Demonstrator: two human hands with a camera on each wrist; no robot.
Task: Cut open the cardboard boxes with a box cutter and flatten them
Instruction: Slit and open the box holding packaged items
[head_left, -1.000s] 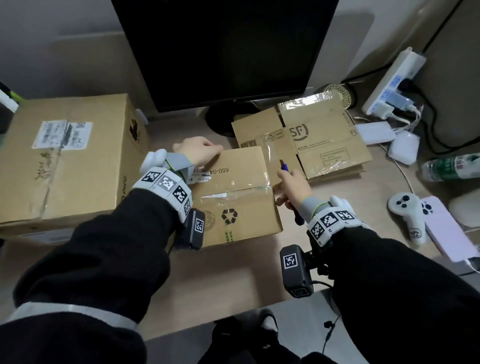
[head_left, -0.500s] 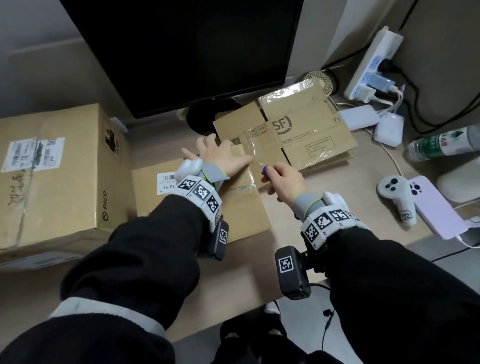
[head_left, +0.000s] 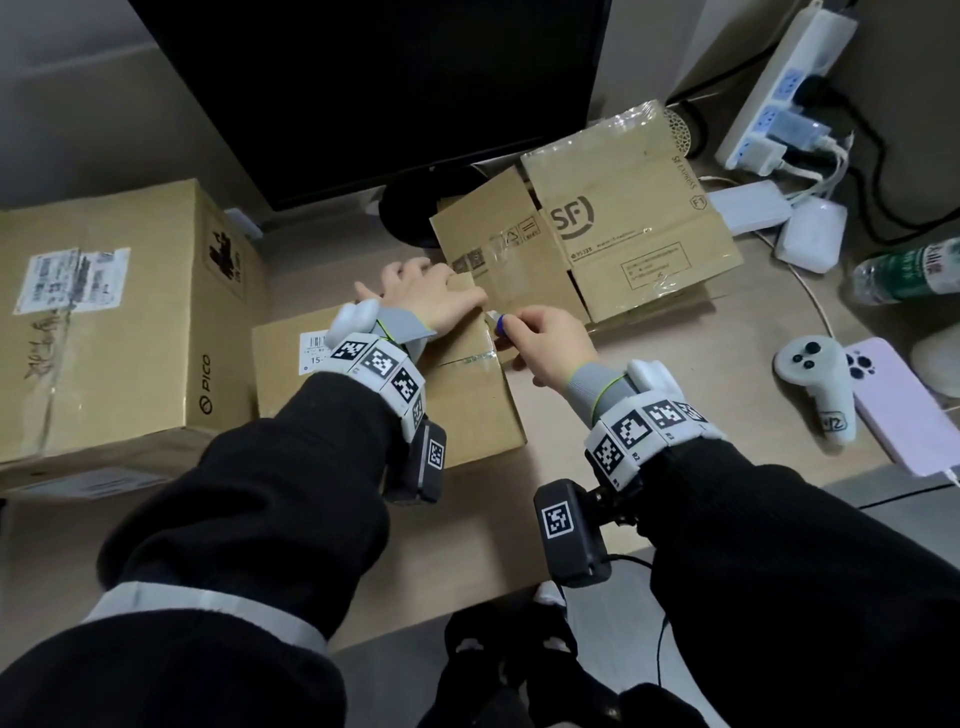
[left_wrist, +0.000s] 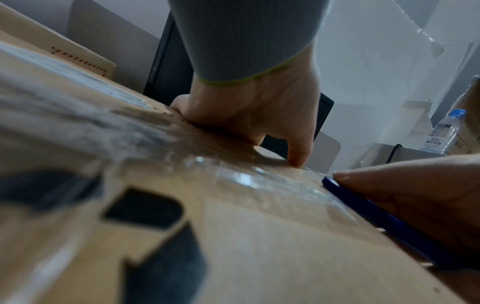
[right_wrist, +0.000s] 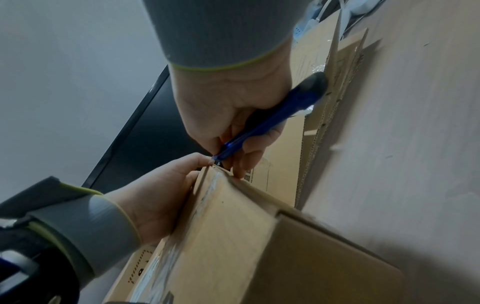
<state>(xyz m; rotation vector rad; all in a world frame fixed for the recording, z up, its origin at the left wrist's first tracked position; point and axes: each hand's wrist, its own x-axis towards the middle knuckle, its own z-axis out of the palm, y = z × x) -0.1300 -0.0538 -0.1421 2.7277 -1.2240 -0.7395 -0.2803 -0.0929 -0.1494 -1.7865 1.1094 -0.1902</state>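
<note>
Risk, as we judge it: the cutter (right_wrist: 262, 125) tip sits at the box (head_left: 467, 410) top's far right corner, almost touching the left hand (head_left: 436, 299) thumb; a slip along the tape toward that hand could nick it. Left hand lies flat, fingers spread, pressing the box at centre frame on the bench (head_left: 649, 395). Right hand (head_left: 550, 343) curls round the cutter, wrist angled down.

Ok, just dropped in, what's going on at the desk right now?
A person is cutting open the small cardboard box. The left hand presses on its top near the far edge. The right hand grips the blue box cutter, tip at the taped far corner. A flattened SF box lies behind; the big PICO box looks untouched.
</note>
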